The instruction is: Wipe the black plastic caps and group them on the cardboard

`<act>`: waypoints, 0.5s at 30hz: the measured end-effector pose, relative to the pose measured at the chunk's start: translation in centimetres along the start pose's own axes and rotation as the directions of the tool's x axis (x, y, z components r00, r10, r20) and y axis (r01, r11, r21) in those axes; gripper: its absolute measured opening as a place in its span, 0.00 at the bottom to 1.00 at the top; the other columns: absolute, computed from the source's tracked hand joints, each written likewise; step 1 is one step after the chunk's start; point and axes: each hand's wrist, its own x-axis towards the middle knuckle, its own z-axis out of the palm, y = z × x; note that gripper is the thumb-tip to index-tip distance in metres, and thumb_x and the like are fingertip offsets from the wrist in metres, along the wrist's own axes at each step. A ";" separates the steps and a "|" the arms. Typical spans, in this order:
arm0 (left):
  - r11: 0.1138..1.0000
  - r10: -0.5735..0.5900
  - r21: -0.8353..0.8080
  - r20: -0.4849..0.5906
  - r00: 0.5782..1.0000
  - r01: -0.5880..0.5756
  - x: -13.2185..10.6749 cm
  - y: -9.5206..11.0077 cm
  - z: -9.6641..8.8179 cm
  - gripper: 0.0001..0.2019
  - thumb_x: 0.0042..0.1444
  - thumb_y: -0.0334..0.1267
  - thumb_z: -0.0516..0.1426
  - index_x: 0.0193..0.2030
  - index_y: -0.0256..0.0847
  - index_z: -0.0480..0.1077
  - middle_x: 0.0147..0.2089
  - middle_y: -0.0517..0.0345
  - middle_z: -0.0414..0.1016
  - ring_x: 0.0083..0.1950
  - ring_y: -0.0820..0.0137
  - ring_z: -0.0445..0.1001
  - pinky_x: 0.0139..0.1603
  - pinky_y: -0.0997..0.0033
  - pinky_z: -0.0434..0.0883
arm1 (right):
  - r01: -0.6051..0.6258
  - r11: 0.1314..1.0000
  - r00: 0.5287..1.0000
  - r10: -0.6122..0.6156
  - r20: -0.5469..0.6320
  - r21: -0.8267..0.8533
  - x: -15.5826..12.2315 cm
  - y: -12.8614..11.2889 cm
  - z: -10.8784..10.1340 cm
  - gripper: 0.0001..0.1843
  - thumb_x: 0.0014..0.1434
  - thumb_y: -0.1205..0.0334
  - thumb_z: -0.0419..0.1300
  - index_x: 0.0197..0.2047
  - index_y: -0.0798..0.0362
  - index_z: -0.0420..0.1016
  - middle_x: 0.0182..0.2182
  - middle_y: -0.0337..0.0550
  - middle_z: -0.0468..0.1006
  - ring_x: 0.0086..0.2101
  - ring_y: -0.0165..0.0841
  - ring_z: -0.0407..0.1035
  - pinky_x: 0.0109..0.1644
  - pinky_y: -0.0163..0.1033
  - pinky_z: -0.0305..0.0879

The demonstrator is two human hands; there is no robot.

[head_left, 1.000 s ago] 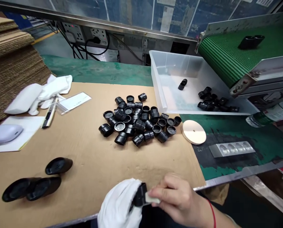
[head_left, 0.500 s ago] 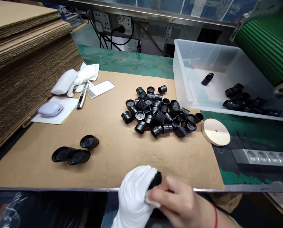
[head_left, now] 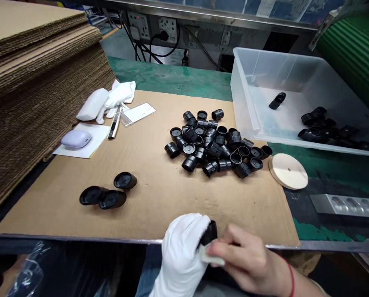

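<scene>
My left hand (head_left: pixel 184 251), in a white glove, is closed around a short black plastic cylinder (head_left: pixel 211 231) at the front edge of the cardboard sheet. My bare right hand (head_left: pixel 249 260) pinches a small, pale, flat pad (head_left: pixel 213 259) against or close to the cylinder's near side; the exact contact is hidden. Part of the cylinder is covered by the glove. Beyond my hands lies a heap of similar black cylinders (head_left: pixel 214 149). Three more black pieces (head_left: pixel 125 180) stand together at the left of the sheet.
A clear plastic bin (head_left: pixel 247 103) with black parts stands back right. Near it are a pale round disc (head_left: pixel 287 171) and a metal block with round recesses (head_left: pixel 326 205). Stacked cardboard (head_left: pixel 48 78), a cutter knife (head_left: pixel 114 123), white gloves (head_left: pixel 119 95) and a lilac case (head_left: pixel 76 139) occupy the left.
The camera view has shifted, so the whole scene sits slightly farther right. Both hands keep their holds, and more of the pale pad shows past the right fingers.
</scene>
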 end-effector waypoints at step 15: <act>0.999 -0.006 0.053 -0.039 0.999 0.008 0.4 0.1 0.0 0.13 0.51 0.27 0.56 0.44 0.37 0.69 0.39 0.52 0.77 0.43 0.66 0.75 0.44 0.63 0.74 | -0.245 0.969 0.956 0.240 -0.170 -0.007 -3.3 1.0 -1.3 0.12 0.61 0.70 0.55 0.48 0.55 0.72 0.28 0.41 0.66 0.26 0.28 0.63 0.28 0.32 0.64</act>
